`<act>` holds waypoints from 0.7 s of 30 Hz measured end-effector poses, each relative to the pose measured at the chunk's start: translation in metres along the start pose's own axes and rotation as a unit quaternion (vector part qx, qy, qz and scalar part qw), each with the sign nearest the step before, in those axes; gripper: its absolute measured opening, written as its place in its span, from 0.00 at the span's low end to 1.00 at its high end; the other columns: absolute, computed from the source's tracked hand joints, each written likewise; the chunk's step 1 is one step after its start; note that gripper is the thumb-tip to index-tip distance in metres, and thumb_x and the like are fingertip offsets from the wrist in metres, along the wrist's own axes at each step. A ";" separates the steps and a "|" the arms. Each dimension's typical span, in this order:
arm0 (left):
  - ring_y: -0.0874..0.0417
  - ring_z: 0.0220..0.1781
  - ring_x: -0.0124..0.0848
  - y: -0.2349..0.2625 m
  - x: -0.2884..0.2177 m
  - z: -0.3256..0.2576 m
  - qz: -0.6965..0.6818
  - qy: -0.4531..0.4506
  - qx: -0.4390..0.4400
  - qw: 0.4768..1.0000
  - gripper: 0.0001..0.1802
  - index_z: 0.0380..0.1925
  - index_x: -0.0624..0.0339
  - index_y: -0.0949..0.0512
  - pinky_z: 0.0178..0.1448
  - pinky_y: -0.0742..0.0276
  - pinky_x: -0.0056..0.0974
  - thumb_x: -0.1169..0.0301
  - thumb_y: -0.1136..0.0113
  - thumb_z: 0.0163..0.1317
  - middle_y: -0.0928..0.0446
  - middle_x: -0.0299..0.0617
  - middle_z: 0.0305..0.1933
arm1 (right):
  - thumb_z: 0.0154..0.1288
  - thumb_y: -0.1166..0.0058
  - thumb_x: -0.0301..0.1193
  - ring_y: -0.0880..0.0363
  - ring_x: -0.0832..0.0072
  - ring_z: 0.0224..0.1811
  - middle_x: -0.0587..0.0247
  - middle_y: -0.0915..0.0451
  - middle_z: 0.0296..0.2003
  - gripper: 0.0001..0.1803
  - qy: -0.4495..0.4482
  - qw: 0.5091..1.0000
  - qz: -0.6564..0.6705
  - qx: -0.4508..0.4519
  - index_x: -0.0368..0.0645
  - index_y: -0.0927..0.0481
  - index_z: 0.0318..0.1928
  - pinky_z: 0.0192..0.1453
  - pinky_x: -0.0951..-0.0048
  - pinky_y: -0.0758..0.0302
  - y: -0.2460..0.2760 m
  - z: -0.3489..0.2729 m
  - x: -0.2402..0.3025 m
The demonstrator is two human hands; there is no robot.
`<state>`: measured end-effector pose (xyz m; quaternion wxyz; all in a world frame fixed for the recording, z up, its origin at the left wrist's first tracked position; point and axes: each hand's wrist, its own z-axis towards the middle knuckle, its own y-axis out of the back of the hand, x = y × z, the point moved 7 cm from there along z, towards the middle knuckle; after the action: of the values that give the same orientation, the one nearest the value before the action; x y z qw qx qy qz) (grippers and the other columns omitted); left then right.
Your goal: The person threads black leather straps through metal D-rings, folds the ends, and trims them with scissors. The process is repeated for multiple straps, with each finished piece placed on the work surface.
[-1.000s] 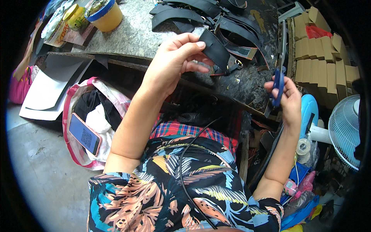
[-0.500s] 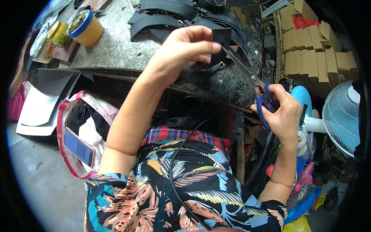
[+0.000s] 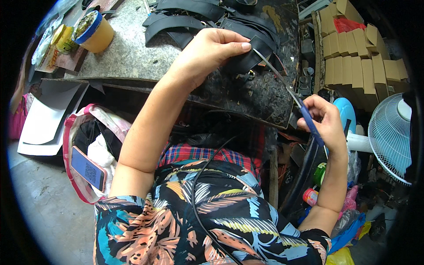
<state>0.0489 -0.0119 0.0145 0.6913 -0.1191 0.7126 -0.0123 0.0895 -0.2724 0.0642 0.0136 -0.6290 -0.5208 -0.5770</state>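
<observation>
Over the worktable, my left hand (image 3: 212, 51) pinches the edge of a black leather-like strap (image 3: 264, 47) between thumb and forefinger. In my right hand (image 3: 329, 123) is a pair of scissors (image 3: 312, 126) with blue handles, my fingers closed round the loops. Its long metal blades look together and slant up to the left, their tip close beside my left thumb and the strap. Behind my left hand lies a pile of black straps (image 3: 176, 27) with metal fittings. Part of the held strap is hidden by my fingers.
A yellow tub with a blue rim (image 3: 98, 37) and a small jar (image 3: 63, 39) stand at the table's left. Below them are white sheets (image 3: 48, 117) and a bag with a phone (image 3: 88, 168). At right are cardboard boxes (image 3: 349, 70) and a fan (image 3: 391, 137).
The scissors have turned, their handles now seen edge-on and their blades drawn together. My left hand's fingers have straightened, and the strap lies lower and flatter against the pile.
</observation>
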 end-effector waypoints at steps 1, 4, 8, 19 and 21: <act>0.22 0.31 0.16 0.000 0.002 0.002 -0.007 0.007 0.004 1.000 0.14 0.45 0.65 0.17 0.32 0.31 0.21 0.67 0.33 0.63 0.16 0.34 0.35 | 0.54 0.33 0.24 0.28 0.89 0.22 0.74 0.25 0.24 0.14 -0.027 0.995 0.086 0.039 0.38 0.24 0.39 0.25 0.85 0.33 -0.004 0.002 -0.007; 0.19 0.32 0.18 0.000 0.006 0.005 -0.019 0.025 0.017 0.999 0.13 0.43 0.65 0.17 0.33 0.28 0.21 0.67 0.33 0.63 0.16 0.35 0.34 | 0.56 0.36 0.23 0.27 0.88 0.21 0.70 0.24 0.27 0.13 -0.055 0.986 0.135 0.078 0.37 0.25 0.40 0.24 0.86 0.31 -0.008 0.007 -0.017; 0.16 0.34 0.21 0.000 0.007 0.007 -0.003 0.028 0.026 0.999 0.13 0.42 0.66 0.17 0.38 0.21 0.24 0.68 0.33 0.63 0.16 0.38 0.35 | 0.59 0.33 0.23 0.30 0.92 0.21 0.74 0.24 0.22 0.11 -0.035 0.989 0.136 0.056 0.39 0.24 0.37 0.24 0.87 0.34 -0.006 0.009 -0.015; 0.15 0.35 0.23 0.001 0.015 0.011 -0.083 0.039 0.034 0.995 0.11 0.42 0.66 0.17 0.40 0.18 0.26 0.69 0.36 0.65 0.16 0.39 0.36 | 0.58 0.34 0.25 0.32 0.90 0.18 0.75 0.29 0.21 0.11 0.004 0.997 0.067 0.026 0.40 0.26 0.36 0.21 0.86 0.37 -0.008 0.011 -0.008; 0.15 0.34 0.22 0.001 0.013 0.010 -0.075 0.029 0.031 0.996 0.11 0.42 0.66 0.17 0.39 0.18 0.26 0.69 0.36 0.65 0.16 0.38 0.35 | 0.58 0.34 0.25 0.32 0.90 0.18 0.75 0.28 0.21 0.11 0.016 0.998 0.055 0.019 0.40 0.26 0.35 0.20 0.86 0.37 -0.009 0.011 -0.006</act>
<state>0.0581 -0.0120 0.0009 0.6707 -0.1501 0.7209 -0.0895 0.0925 -0.2655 0.0510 0.0658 -0.6470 -0.4958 -0.5755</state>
